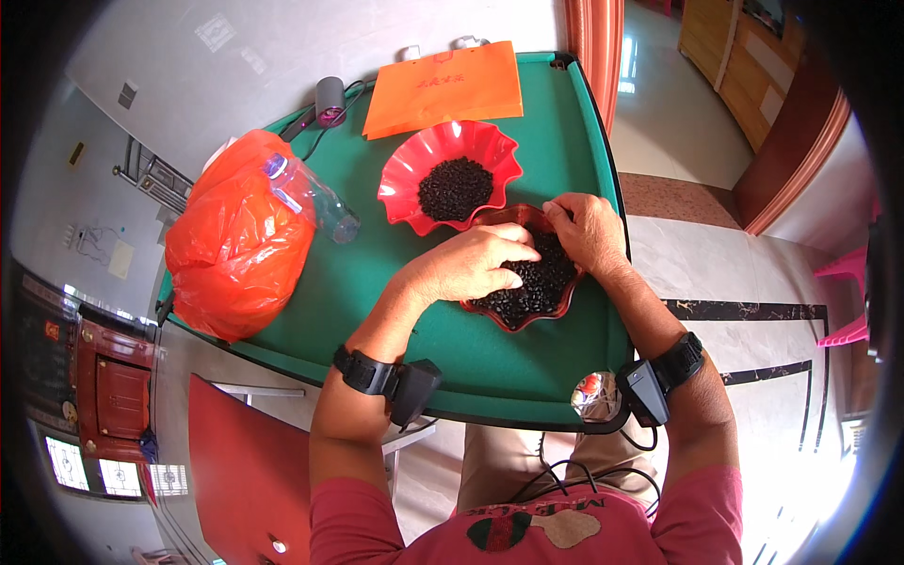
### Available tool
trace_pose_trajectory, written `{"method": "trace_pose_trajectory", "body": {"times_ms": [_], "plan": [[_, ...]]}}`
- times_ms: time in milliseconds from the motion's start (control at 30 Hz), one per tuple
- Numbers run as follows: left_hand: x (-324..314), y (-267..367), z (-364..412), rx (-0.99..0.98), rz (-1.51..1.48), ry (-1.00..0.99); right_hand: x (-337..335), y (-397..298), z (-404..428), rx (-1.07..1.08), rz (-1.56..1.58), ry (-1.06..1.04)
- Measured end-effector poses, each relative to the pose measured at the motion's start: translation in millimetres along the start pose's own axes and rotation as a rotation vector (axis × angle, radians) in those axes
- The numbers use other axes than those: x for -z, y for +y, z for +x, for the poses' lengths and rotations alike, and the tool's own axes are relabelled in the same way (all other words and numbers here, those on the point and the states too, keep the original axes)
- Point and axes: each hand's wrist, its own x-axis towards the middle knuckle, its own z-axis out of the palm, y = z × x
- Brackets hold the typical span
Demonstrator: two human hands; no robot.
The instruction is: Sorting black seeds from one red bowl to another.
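A dark red wavy-rimmed bowl [518, 326] stands on the green cloth, filled with small black beans or seeds [519, 300]. My left hand [470, 263] reaches over its left side, fingers apart and tips on the black pieces. At the bowl's upper right rim is my right hand [587, 227], its thumb and fingers bent inward; whether they pinch anything is hidden. Just beyond sits a bright red fluted bowl [402, 173], with a smaller heap of similar black pieces [455, 188] in its middle. The two rims meet or overlap.
Both bowls rest on a small pool table [381, 304] with raised cushions. An orange-red plastic bag [240, 247] and a clear bottle [318, 201] are at left. Behind lie an orange paper bag [445, 88] and a grey cylindrical device [330, 99] with a cord. A corner pocket [595, 397] is near me.
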Motion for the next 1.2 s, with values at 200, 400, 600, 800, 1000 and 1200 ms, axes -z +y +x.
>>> {"method": "trace_pose_trajectory", "body": {"times_ms": [200,400,600,800,1000,1200], "plan": [[3,-2,1,0.099,-0.012,-0.042,0,1,0,0.003,0.001,0.004],[6,-9,-3,0.003,0.001,0.13,1,0,0,-0.005,-0.003,-0.025],[8,-8,-2,0.058,-0.006,0.194,0,1,0,-0.009,0.003,-0.016],[19,-18,-3,0.241,0.055,0.675,-1,5,1,0.025,-0.015,-0.012],[20,-43,-9,0.335,0.282,0.801,0,3,0,0.021,-0.005,-0.013],[21,-26,-6,0.283,0.151,0.661,1,0,0,-0.017,0.006,-0.022]]}}
